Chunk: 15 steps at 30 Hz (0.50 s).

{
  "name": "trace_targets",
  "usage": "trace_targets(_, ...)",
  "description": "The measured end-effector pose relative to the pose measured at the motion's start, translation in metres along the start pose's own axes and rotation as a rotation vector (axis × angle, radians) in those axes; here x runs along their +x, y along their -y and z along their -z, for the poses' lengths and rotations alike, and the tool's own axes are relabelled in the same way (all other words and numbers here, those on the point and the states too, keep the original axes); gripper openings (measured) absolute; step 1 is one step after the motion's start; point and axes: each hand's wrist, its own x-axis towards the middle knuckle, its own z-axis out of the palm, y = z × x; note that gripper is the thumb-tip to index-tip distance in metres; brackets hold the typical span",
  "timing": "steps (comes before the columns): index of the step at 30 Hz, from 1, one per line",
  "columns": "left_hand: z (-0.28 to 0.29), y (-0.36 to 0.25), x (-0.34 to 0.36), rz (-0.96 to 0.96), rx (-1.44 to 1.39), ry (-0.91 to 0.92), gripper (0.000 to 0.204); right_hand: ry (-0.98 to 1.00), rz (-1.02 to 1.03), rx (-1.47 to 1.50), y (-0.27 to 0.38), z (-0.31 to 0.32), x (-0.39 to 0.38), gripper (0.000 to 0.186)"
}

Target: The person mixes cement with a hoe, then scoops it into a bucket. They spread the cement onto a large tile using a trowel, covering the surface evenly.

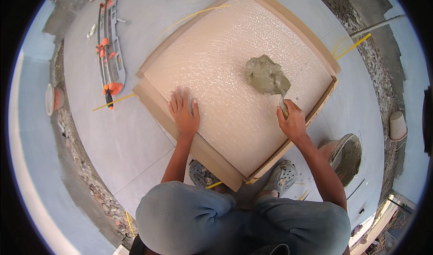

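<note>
The trousers [180,219] are a soft, faded blue-grey cloth – paler over the rounded knees, darker between the thighs, with creases and folds bunched near the lap. On the feet are grey clogs: the left clog [201,174] and the right clog [282,179] both have rounded toes dotted with holes, and pale smudges mark their tops. A bit of ankle [269,193] shows behind the right one. Both forearms [177,161] are bare, as are the left hand [184,115] and the right hand [294,123] – slender, with long fingers.
</note>
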Motion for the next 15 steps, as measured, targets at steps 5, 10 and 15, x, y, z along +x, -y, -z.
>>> trace_targets(5,-0.001,0.019,-0.003,0.253,-0.181,-0.264,0.057,-0.067,0.169,-0.134,0.007,-0.015,0.02,0.027)
trace_targets(10,0.001,0.003,0.004,0.373,-0.225,-0.263,0.057,-0.058,0.228,-0.181,0.005,-0.003,0.034,0.026)
trace_targets(15,-0.009,0.025,-0.002,0.378,-0.334,-0.353,0.053,0.021,0.213,-0.066,0.005,0.008,0.055,0.021)
